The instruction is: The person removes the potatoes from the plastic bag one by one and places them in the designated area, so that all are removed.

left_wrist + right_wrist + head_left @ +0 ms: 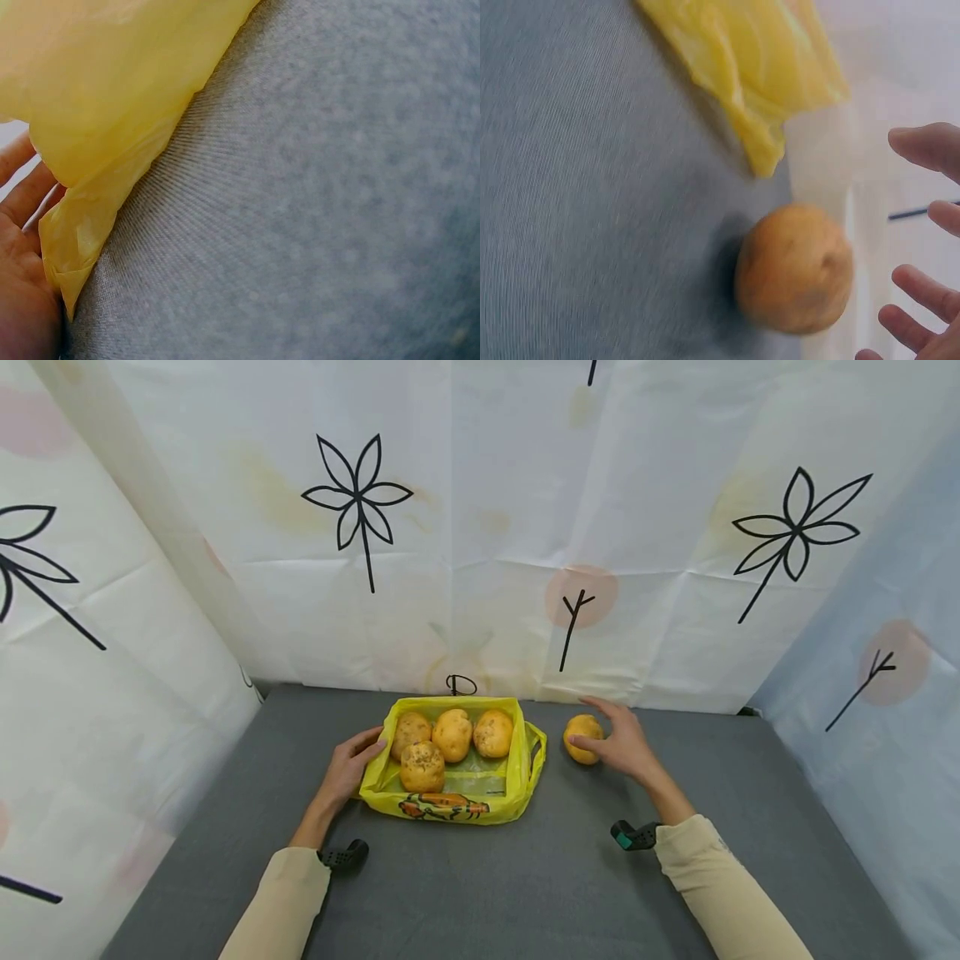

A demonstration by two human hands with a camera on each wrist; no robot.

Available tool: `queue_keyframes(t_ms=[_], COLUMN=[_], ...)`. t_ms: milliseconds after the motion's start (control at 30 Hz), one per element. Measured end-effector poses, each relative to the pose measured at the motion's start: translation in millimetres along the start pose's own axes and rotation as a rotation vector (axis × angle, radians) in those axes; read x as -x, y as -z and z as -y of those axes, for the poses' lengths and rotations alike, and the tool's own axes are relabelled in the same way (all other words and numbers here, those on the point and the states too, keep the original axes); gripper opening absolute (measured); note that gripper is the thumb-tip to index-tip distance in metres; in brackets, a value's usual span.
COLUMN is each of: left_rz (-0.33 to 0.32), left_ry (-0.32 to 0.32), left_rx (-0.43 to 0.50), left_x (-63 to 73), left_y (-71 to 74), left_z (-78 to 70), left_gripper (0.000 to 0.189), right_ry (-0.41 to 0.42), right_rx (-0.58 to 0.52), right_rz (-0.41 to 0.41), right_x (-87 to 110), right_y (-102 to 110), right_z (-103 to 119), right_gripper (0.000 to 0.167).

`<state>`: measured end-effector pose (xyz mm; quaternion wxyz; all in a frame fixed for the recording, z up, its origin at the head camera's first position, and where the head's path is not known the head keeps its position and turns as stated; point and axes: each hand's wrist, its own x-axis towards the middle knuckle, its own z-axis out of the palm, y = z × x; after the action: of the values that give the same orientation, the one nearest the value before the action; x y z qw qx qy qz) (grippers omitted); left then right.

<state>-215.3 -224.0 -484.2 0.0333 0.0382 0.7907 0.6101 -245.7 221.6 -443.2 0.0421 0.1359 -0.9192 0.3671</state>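
Note:
A yellow plastic bag (442,810) stands wide open on the table with several potatoes (452,735) inside. Its front carries an orange print, and a handle loop sticks out on its right. My left hand (352,764) rests against the bag's left side, fingers fairly straight; in the left wrist view the plastic (112,97) covers part of the fingers. To the right of the bag lies a single potato (583,727). Around it my right hand (622,739) spreads thumb and fingers. The right wrist view has those fingers (926,292) apart from that potato (795,270).
A dark grey cloth covers the table (480,893). White curtains (487,527) with drawn flowers hang at the back and both sides, and the back one meets the table's far edge just behind the bag and the loose potato.

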Motion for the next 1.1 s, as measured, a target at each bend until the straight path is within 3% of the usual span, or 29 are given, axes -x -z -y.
queue_keyframes(t_ms=[300, 600, 967, 1100], left_rz=[-0.001, 0.003, -0.015, -0.006], left_ry=[0.014, -0.003, 0.000, 0.001], left_rx=[0.001, -0.018, 0.016, 0.008], left_x=[0.8, 0.2, -16.2, -9.5], left_y=[-0.8, -0.1, 2.6, 0.3], left_z=[-2.4, -2.0, 33.6, 20.1], left_gripper=[0.052, 0.051, 0.056, 0.053], right_ry=[0.059, 0.154, 0.241, 0.266], right_rx=[-0.016, -0.087, -0.212, -0.256], right_rz=[-0.012, -0.001, 0.102, 0.143], right_x=[5.1, 9.2, 10.2, 6.8], right_y=[-9.9, -40.4, -88.5, -106.7], right_z=[28.3, 58.8, 99.2, 111.2], right_gripper=[0.069, 0.067, 0.061, 0.060])
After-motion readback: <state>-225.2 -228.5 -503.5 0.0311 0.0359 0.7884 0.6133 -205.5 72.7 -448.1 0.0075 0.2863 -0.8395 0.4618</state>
